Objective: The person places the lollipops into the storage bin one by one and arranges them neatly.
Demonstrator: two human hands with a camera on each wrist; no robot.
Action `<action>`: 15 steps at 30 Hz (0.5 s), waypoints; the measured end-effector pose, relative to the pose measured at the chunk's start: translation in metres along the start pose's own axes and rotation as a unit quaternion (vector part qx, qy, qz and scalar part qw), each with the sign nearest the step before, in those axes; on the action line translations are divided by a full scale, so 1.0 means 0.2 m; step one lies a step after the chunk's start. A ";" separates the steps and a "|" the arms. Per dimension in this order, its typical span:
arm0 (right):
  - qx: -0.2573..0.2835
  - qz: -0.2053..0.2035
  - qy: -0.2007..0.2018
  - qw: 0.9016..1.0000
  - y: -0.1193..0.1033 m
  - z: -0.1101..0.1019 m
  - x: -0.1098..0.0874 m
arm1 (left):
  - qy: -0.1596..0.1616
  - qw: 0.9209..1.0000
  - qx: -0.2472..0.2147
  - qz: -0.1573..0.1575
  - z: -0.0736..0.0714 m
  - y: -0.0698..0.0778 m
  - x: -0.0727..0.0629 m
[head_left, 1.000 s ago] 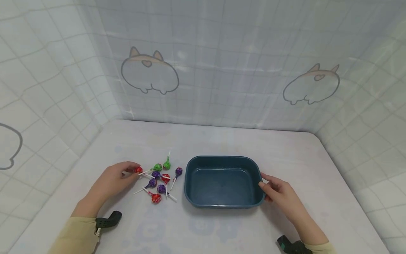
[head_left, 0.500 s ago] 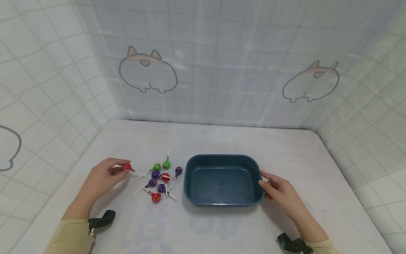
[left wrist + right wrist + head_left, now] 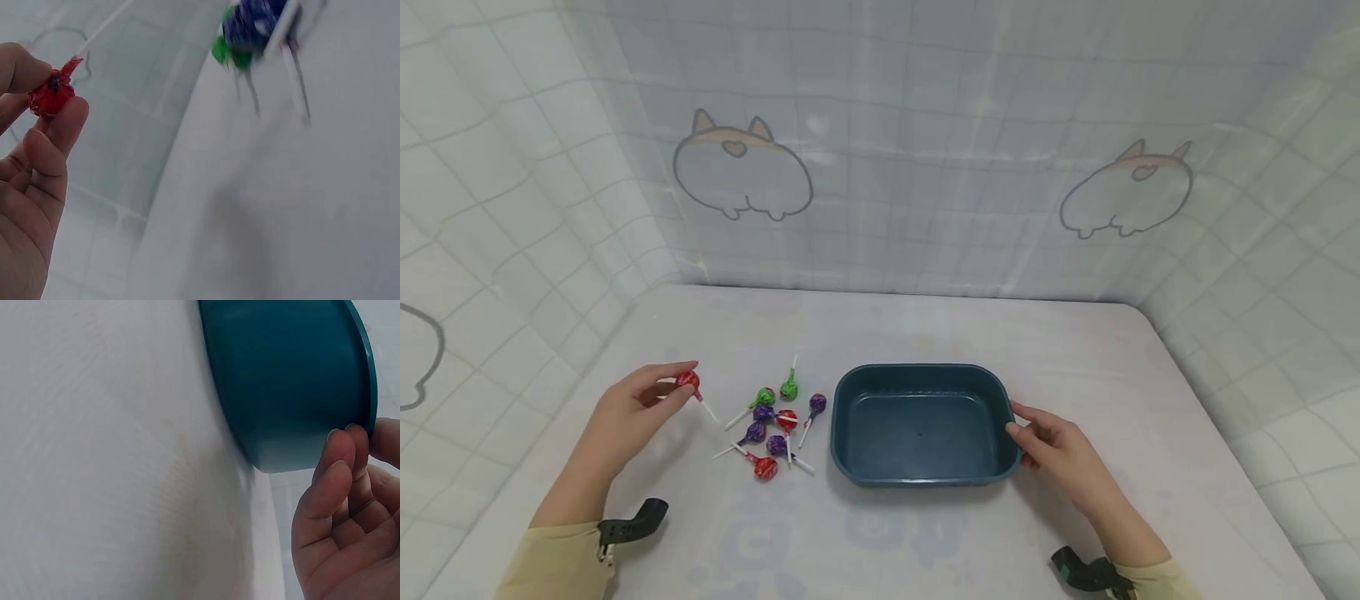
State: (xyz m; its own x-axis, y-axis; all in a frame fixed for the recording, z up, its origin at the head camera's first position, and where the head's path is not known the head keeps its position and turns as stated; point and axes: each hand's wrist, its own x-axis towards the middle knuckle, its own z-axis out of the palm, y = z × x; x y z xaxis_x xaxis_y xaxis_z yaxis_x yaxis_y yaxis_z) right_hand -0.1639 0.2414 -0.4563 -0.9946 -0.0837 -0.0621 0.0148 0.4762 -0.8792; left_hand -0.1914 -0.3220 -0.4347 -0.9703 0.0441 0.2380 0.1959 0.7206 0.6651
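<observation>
My left hand [image 3: 636, 412] pinches a red-wrapped lollipop [image 3: 688, 380] by its candy head, between thumb and fingers, its white stick slanting down toward the right. The left wrist view shows the same lollipop [image 3: 53, 95] at the fingertips. Just right of that hand lies a loose pile of lollipops: green [image 3: 788, 389], purple [image 3: 776, 446] and red [image 3: 765, 468]. With thumb over the rim and fingers outside, my right hand [image 3: 1060, 450] holds the right end of a dark teal plastic basin [image 3: 921, 442]. The basin has nothing in it.
A pale covered table [image 3: 880, 550] bears everything. Behind it rises a light grid-patterned curtain [image 3: 925, 167] with cartoon drawings, and similar sheets close off both sides. Each wrist wears a black camera strap [image 3: 634, 523].
My left hand has drawn the red lollipop left and slightly up, away from the pile, and its stick now points more downward. My right hand stays at the basin's rim.
</observation>
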 end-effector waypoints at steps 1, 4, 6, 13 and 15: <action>0.001 0.000 0.000 1.000 0.00 0.00 0.00 | -0.002 1.000 -0.005 0.004 0.00 0.02 0.01; 0.001 0.003 0.002 1.000 0.00 0.00 0.00 | -0.009 0.999 -0.018 0.029 0.03 0.10 0.05; 0.000 0.005 0.004 1.000 0.00 0.00 0.00 | -0.020 0.998 -0.035 0.041 0.04 0.17 0.08; -0.004 0.009 0.000 1.000 0.00 0.00 0.00 | -0.076 0.990 -0.101 0.061 0.12 0.34 0.18; -0.005 0.009 -0.002 1.000 -0.01 0.00 0.00 | -0.090 0.988 -0.109 0.058 0.15 0.37 0.20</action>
State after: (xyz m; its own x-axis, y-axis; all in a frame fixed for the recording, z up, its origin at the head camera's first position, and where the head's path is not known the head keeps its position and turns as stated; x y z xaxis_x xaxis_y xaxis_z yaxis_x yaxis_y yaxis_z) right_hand -0.1640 0.2408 -0.4549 -0.9938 -0.0778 -0.0794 0.0316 0.4867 -0.8730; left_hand -0.2206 -0.2471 -0.3975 -0.9449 0.2551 0.2053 0.3150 0.5372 0.7824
